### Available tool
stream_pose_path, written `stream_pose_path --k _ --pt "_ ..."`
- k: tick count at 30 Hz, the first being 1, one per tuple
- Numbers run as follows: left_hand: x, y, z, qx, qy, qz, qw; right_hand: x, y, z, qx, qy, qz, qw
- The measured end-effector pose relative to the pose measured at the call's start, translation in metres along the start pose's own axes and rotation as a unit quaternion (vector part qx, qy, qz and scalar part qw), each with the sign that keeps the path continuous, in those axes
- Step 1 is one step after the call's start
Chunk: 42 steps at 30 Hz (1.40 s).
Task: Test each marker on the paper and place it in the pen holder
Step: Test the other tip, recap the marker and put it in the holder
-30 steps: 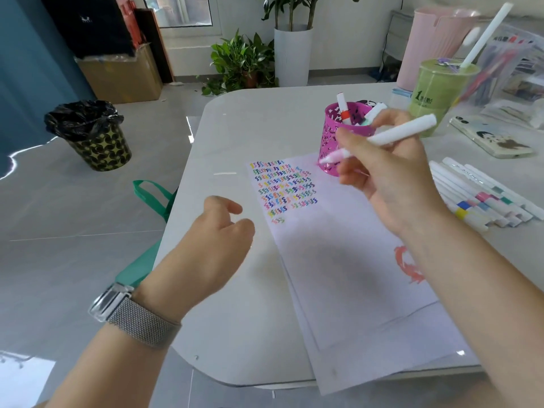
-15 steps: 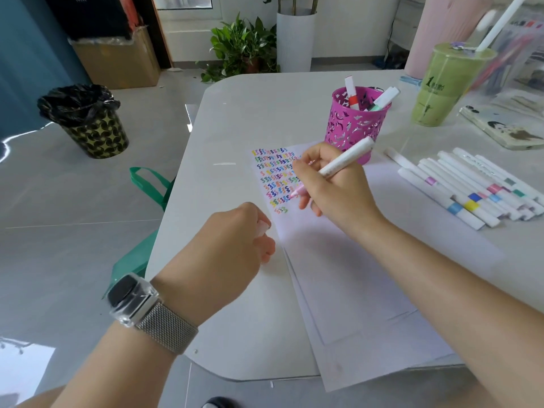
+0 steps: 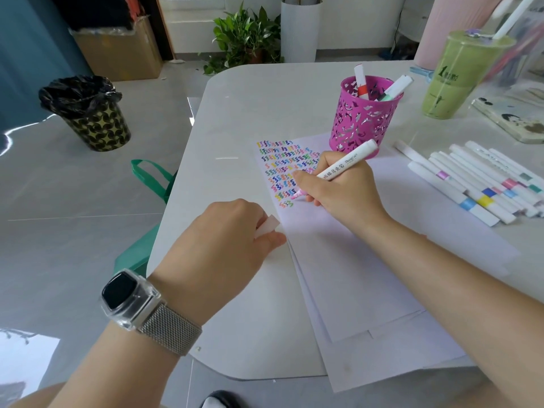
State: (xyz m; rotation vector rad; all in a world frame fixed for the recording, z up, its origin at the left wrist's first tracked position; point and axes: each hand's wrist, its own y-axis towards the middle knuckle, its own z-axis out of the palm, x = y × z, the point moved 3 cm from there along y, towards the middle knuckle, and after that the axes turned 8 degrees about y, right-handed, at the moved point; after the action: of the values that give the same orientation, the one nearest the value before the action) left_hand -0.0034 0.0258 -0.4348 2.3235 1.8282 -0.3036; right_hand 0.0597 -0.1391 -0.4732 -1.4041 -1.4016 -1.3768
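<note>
A person is sitting at a pale table (image 3: 241, 119), testing a marker (image 3: 338, 169) on a sheet of paper (image 3: 353, 260). The right hand (image 3: 341, 192) is pinching the white marker between thumb and curled fingers, its pink tip touching the paper at the lower edge of a block of small coloured squiggles (image 3: 282, 169) near the sheet's far left corner. The marker is leaning back to the right, its blunt end pointing toward the holder (image 3: 365, 119), a magenta cut-out cup standing just beyond the paper with two markers already poking out of it. The left hand (image 3: 223, 242), a watch (image 3: 129, 295) on its wrist, is lying on the table just beside the paper's left edge, fingers curled around a small white cap (image 3: 268, 226) that is showing between thumb and forefinger. More paper is lying under the top sheet, overhanging the near edge of the table. To the right, a row of capped markers (image 3: 482, 187) is lying side by side on the table, well apart from the holder. Behind them a green drink (image 3: 453, 81) with a straw is standing near a phone (image 3: 512, 119). On the floor to the left, a bin (image 3: 91, 113) with a black liner is standing, and potted plants (image 3: 244, 36) are lining the far wall.
</note>
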Motion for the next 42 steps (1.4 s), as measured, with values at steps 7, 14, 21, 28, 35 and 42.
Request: stream_pose_path --k 7,14,21,28,35,42 --pt "-0.002 0.0 0.0 0.005 -0.021 0.005 1.0 -0.003 0.001 0.0 -0.008 -0.04 -0.013 0.999" --pt "0.0 0.0 0.001 -0.003 -0.026 0.002 1.0 -0.002 0.002 0.0 -0.001 -0.046 -0.005 0.999" --pt "0.001 0.001 0.001 -0.003 -0.035 -0.006 0.999 0.002 0.0 -0.001 0.007 -0.026 0.012 1.0" --pt "0.005 0.002 0.001 -0.001 -0.071 -0.008 0.997 0.015 0.005 -0.019 -0.096 0.106 0.046 0.989" --pt "0.004 0.006 -0.004 -0.044 -0.142 -0.023 0.989 0.05 -0.015 -0.019 -0.003 0.203 0.072 0.976" --pt "0.002 0.006 -0.005 -0.072 -0.163 -0.022 0.984 0.059 -0.028 -0.013 0.032 0.193 0.052 0.979"
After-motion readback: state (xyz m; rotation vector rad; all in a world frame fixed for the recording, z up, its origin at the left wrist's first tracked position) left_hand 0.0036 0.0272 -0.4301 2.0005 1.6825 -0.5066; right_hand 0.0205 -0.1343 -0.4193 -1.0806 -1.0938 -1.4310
